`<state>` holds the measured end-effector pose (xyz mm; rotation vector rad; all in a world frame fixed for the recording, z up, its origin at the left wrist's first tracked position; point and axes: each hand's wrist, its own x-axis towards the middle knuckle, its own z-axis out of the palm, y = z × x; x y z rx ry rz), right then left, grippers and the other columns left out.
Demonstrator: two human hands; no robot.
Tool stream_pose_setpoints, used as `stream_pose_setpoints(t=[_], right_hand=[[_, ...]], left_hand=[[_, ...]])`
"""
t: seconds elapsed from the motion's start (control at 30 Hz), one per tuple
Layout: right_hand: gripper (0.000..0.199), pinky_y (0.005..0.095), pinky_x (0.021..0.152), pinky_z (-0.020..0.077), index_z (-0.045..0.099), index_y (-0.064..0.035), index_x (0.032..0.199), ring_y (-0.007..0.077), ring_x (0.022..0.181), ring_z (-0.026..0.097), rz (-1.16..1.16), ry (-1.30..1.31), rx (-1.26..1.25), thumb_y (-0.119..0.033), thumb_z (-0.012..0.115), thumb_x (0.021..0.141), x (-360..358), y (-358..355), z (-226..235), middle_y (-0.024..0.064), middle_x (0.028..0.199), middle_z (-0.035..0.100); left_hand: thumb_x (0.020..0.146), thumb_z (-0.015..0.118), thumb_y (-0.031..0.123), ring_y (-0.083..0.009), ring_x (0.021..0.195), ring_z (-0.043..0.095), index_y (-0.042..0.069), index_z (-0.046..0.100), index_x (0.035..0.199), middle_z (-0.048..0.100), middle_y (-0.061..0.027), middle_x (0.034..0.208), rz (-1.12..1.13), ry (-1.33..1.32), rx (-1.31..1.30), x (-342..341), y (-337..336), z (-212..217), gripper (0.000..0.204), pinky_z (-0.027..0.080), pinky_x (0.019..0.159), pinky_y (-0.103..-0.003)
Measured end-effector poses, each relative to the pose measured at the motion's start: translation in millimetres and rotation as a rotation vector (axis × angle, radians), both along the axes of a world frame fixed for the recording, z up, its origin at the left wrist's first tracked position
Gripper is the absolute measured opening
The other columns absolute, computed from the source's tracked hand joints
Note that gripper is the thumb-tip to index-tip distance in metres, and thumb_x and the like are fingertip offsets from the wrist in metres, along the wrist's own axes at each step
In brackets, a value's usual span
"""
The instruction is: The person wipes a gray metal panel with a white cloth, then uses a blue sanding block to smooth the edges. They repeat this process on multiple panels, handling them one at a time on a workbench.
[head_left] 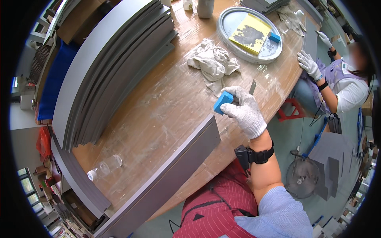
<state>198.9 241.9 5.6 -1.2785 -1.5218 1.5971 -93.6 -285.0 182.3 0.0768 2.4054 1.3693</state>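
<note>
Right grip (247, 113), gloved in white knit: thumb and fingers clamped on a blue block (222, 104). Left grip out of view; cannot tell its state.

Block is held above the bench (147, 119), just beside the far end of a grey panel (170, 179). Contact between block and panel: cannot tell. Panel stands on its long edge by the near side of the bench, narrow edge uppermost, running down toward the lower left.

Up-bench, well apart: a round lid (230, 22) bearing a yellow sheet (256, 20) smeared with grey paste (251, 35); a second block (274, 37) by the sheet's right side. Rag (214, 63) crumpled between lid and right grip. Thin blade (253, 87) lies just beyond the glove.

Judgement: step in hand looks like working the block along the panel's narrow edge. Best done with the block's face flat to the edge, pressure light and even, strokes long, easing off at the end so the corner isn't rounded. Panel on edge could tip or slide; a steadying hand well back from the stroke would help. Rag is near enough for wiping smears. Fingers are best kept clear of the blade.
</note>
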Motion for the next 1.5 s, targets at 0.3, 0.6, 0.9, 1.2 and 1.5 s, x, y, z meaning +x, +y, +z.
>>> stream_pose_setpoints(t=[0.3, 0.6, 0.9, 1.2, 1.5], right_hand=[[0.04, 0.0322, 0.081, 0.0552, 0.063, -0.0032, 0.119, 0.0176, 0.094, 0.067, 0.099, -0.104, -0.162, -0.017, 0.071, 0.083, -9, 24, -7, 0.0106, 0.104, 0.069], [0.024, 0.0432, 0.099, 0.0502, 0.058, -0.0068, 0.119, 0.024, 0.106, 0.064, -0.147, 1.048, -0.698, -0.006, 0.06, 0.095, 6, -29, -60, 0.0086, 0.111, 0.066], [0.026, 0.0501, 0.097, 0.0511, 0.063, -0.0083, 0.117, 0.0253, 0.101, 0.066, -0.619, 0.908, -0.527, -0.006, 0.065, 0.091, 147, -80, -49, 0.0076, 0.106, 0.069], [0.022, 0.0409, 0.086, 0.0526, 0.065, -0.0118, 0.112, 0.0225, 0.095, 0.065, -0.911, 0.788, -0.606, -0.005, 0.065, 0.091, 229, -127, -98, 0.0058, 0.105, 0.067], [0.036, 0.0292, 0.078, 0.0555, 0.06, -0.0036, 0.121, 0.0147, 0.091, 0.065, -0.492, 0.026, -0.363, -0.01, 0.069, 0.087, 246, -91, -62, 0.0064, 0.103, 0.066]], left_hand=[[0.095, 0.066, 0.03, -0.0222, 0.092, 0.058, 0.005, 0.052, 0.132, 0.061, -0.0124, 0.115, 0.032, 0.013, 0.0, -2, 1, -14, 0.047, 0.05, 0.081, -0.041], [0.102, 0.059, 0.033, -0.0224, 0.104, 0.055, 0.003, 0.05, 0.136, 0.06, -0.0126, 0.124, 0.121, -0.098, 0.129, -9, -8, -57, 0.046, 0.044, 0.094, -0.039], [0.102, 0.06, 0.021, -0.0155, 0.108, 0.058, -0.001, 0.056, 0.132, 0.064, -0.0065, 0.119, -0.138, -0.161, 0.16, -15, 47, -204, 0.038, 0.045, 0.1, -0.033], [0.099, 0.064, 0.018, -0.0144, 0.103, 0.057, -0.003, 0.06, 0.127, 0.064, -0.006, 0.117, -0.268, -0.225, 0.046, -25, 144, -244, 0.035, 0.046, 0.096, -0.031], [0.098, 0.065, 0.022, -0.0184, 0.114, 0.055, -0.006, 0.056, 0.134, 0.06, -0.0096, 0.127, -0.284, -0.227, 0.027, -26, 150, -246, 0.046, 0.041, 0.105, -0.033]])
